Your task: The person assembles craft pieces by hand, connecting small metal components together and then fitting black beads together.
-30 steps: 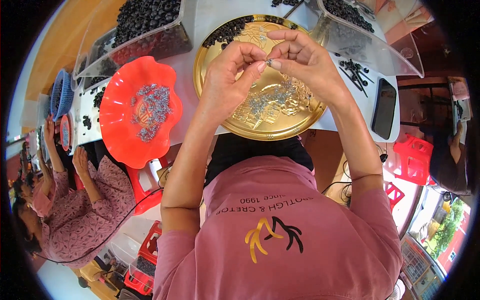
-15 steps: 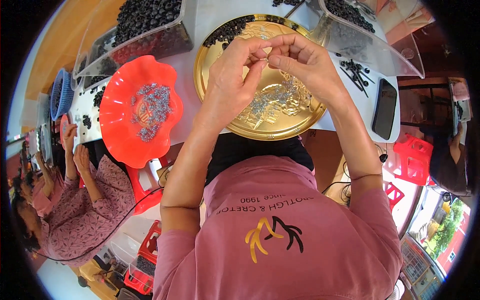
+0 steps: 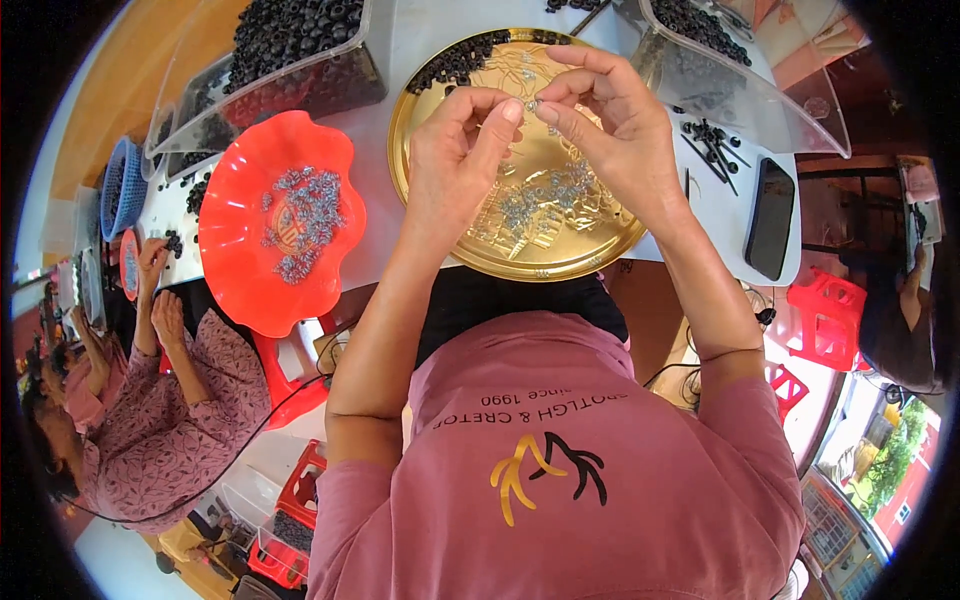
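Over a round gold tray (image 3: 570,262), my left hand (image 3: 460,150) and my right hand (image 3: 615,130) meet at the fingertips. Both pinch one tiny silvery metal piece (image 3: 531,105), too small to make out fully. The outer fingers of my right hand are lifted away from the pinch. Below the hands, a loose heap of small silvery spring-like pieces (image 3: 545,197) lies on the tray. Small black ring-shaped parts (image 3: 455,63) are gathered along its far left rim.
A red scalloped bowl (image 3: 235,235) of similar silvery pieces stands left. Clear bins of black parts (image 3: 295,40) are behind it and at far right (image 3: 700,35). Black rods (image 3: 712,155) and a phone (image 3: 769,220) lie right. A co-worker's hands (image 3: 160,300) are at far left.
My hands have turned and opened out slightly, so the silvery piece now shows between the fingertips. My right hand's outer fingers have lifted away from my left hand.
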Available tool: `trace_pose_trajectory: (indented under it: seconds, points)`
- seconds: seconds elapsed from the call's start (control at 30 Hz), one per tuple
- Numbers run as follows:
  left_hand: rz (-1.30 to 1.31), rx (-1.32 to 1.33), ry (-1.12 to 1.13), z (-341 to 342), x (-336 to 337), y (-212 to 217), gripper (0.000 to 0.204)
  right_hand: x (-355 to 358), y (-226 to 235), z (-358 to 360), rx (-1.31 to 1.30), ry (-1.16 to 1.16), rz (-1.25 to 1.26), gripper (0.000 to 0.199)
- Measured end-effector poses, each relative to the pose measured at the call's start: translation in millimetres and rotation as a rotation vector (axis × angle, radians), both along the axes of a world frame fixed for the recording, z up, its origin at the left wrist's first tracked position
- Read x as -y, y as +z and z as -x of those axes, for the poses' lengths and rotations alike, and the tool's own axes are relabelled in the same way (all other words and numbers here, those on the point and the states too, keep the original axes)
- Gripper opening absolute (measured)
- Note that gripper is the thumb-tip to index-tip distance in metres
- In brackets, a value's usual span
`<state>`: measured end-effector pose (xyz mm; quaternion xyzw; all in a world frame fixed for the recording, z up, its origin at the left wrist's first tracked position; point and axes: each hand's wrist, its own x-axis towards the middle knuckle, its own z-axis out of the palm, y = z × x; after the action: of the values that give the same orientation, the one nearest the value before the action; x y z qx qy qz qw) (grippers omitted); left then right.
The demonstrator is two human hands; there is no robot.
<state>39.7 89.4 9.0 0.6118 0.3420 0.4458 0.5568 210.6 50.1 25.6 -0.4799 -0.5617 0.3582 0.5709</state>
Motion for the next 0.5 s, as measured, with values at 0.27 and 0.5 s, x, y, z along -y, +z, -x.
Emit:
trace_pose_trajectory:
  seconds: [0.27, 0.5]
  points:
    - [0.155, 0.039, -0.120, 4.5, -7.7, 0.2, 0.024, 3.6, 1.1, 5.3, 0.447, -0.157, -0.258, 0.037]
    - [0.377, 0.110, -0.120, 3.0, -8.7, 7.6, 0.020, -0.2, -2.8, 4.9, 0.553, -0.153, -0.424, 0.035]
